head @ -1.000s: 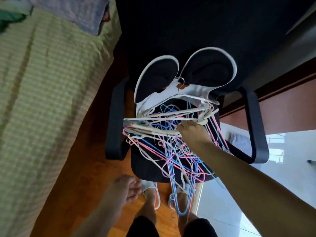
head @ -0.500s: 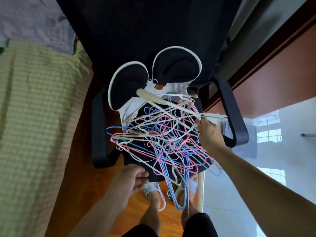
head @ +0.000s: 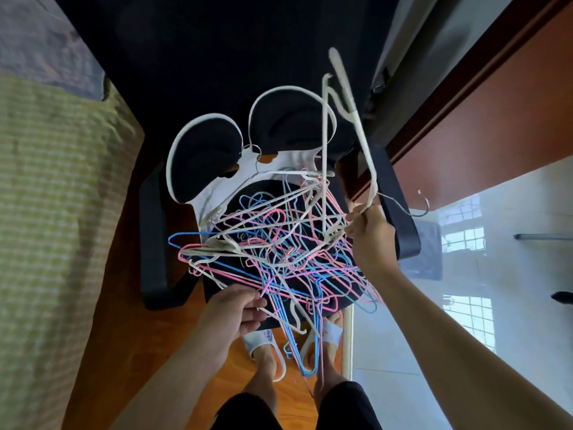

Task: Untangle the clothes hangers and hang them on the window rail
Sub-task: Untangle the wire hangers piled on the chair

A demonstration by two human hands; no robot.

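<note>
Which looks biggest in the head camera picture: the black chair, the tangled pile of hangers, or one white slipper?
1. Black office chair, biggest.
2. Tangled pile of pink, blue and cream wire hangers.
3. White slipper, smallest by far, partly hidden.

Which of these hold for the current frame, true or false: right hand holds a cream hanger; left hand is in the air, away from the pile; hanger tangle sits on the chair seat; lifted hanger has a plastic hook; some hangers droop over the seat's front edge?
1. The right hand grips a cream plastic hanger raised above the pile. True.
2. The left hand is in the air, away from the pile. False: it is at the pile's near edge, fingers among the wires.
3. The tangle of pink, blue and cream hangers sits on the black office chair seat. True.
4. The lifted hanger has a plastic hook. False: its hook is grey metal.
5. Some hangers droop over the seat's front edge. True.
</note>
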